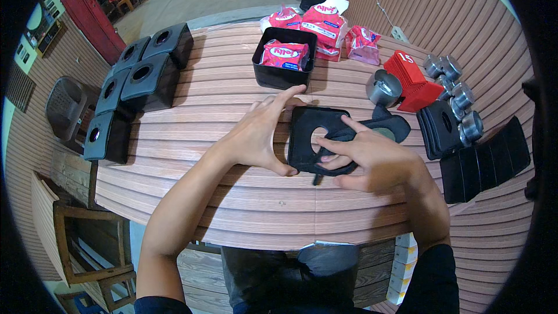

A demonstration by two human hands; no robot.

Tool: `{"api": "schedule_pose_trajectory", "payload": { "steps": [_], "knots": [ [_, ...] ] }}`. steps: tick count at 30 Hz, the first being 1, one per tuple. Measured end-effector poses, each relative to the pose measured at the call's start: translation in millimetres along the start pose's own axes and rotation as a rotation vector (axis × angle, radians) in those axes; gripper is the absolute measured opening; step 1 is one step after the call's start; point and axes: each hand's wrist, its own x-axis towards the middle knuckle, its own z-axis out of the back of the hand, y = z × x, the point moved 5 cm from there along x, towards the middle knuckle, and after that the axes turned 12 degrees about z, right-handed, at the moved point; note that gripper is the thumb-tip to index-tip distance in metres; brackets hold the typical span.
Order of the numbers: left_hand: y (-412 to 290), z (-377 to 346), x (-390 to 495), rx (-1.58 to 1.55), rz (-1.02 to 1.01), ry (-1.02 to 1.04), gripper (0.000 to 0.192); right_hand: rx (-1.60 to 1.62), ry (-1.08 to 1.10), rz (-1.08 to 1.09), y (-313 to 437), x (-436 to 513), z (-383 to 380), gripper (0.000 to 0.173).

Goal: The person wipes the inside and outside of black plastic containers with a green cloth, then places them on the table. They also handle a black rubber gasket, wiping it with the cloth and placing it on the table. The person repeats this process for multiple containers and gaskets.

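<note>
A flat square black lid (304,139) with a round hole lies on the table before me. My left hand (257,133) is at its left edge, thumb by the near corner and fingers by the far one, spread apart. My right hand (370,157) lies over the lid's right side with its fingers splayed around the hole. Under that hand is a soft-looking black item (399,127) with a greenish patch; its kind is unclear, and the hand partly hides it. Beyond the lid stands an open black box (279,79) holding a pink Jolly tissue pack (284,55).
Several lidded black tissue boxes (150,83) stand at left. More pink packs (324,22) sit behind the open box. At right are a metal ashtray (383,89), red table signs (407,80), stacked black lids (438,128), small metal tins (471,126) and a folded black panel (486,163).
</note>
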Motion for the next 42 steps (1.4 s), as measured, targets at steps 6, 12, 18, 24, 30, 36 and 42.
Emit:
{"api": "schedule_pose_trajectory", "payload": {
  "steps": [6,12,18,24,30,36,42],
  "knots": [
    [2,0,3,0.038,0.021,0.041,0.156,-0.012,-0.093,0.141,9,8,-1,0.107],
    [2,-5,2,0.113,0.035,0.012,0.157,-0.127,-0.223,0.126,6,25,-22,0.117],
    [3,-12,3,0.139,0.092,-0.014,0.155,-0.381,-0.262,-0.083,-10,35,-25,0.120],
    [2,-9,4,0.096,0.070,-0.049,0.151,-0.508,-0.284,-0.252,-5,38,-26,0.131],
    [-3,-9,7,0.093,0.039,-0.079,0.148,-0.700,-0.282,-0.502,11,20,-14,0.129],
    [-3,-7,8,0.135,0.130,-0.021,0.145,-0.593,-0.110,-0.375,37,20,-5,0.118],
    [-9,-6,9,0.171,0.040,-0.050,0.146,-0.556,-0.076,-0.310,78,17,-42,0.118]
  ]
}}
